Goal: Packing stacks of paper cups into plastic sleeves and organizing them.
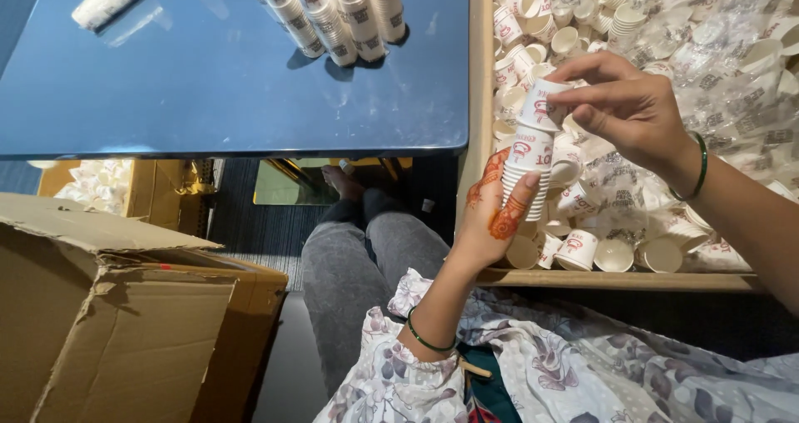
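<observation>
A single view, from a camera worn on the person's head, looks steeply down and slightly forward over the lap. It sits close: the left hand (491, 215) and right hand (628, 107) fill the middle right of the frame, just above the near wooden rim of the tray of paper cups (616, 280). Left of that tray the blue worktop (208, 82) runs to the top edge. Below the tray lie the person's knees and patterned clothing; far left of it stands a cardboard box (125, 306).

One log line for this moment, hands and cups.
left hand: holds cup stack | right hand: pinches top cup | over cup bin
</observation>
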